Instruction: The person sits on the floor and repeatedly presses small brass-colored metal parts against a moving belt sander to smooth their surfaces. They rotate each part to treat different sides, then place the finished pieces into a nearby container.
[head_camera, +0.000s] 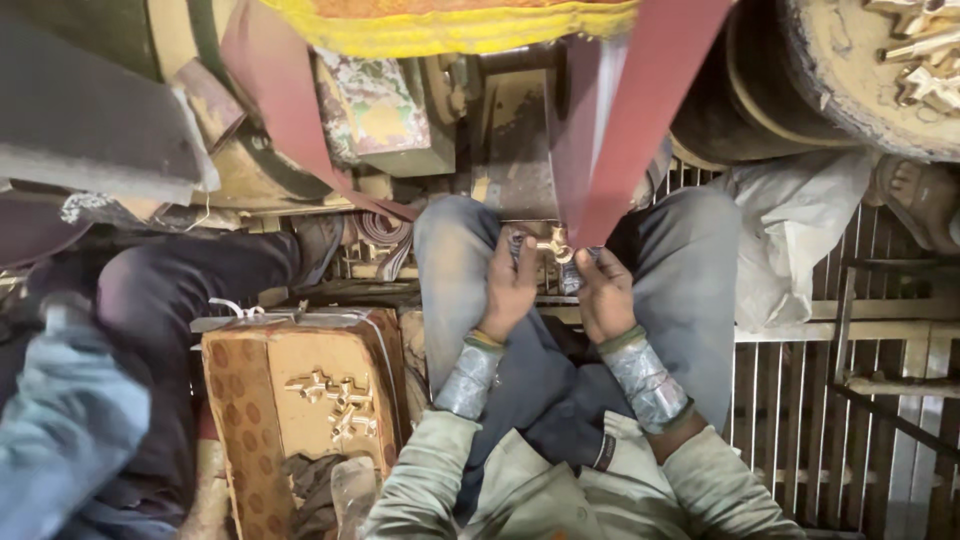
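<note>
A small brass fitting (552, 246) sits between the two hands, held up against the lower end of a dark red sanding belt (640, 110) that runs down from the top of the view. The left hand (510, 290) is closed on the fitting from its left side, fingers curled around it. The right hand (603, 292) closes on it from the right, fingertips pinching near the belt; exactly which fingers touch the metal cannot be told. Both wrists are wrapped in grey tape (645, 382), and the hands rest above the person's lap, between knees in blue jeans (690, 290).

To the left, well apart from the hands, a worn cardboard box (300, 400) carries several more cross-shaped brass fittings (335, 395) on its top. At the upper right a round tray (850, 80) holds a heap of similar brass pieces (925, 55). A pale plastic bag (790, 230) lies just beside the right knee on a slatted metal floor (800, 420). Another person's leg in dark trousers (180, 290) stretches across the left side, and a bare foot (915, 195) shows at the right edge.
</note>
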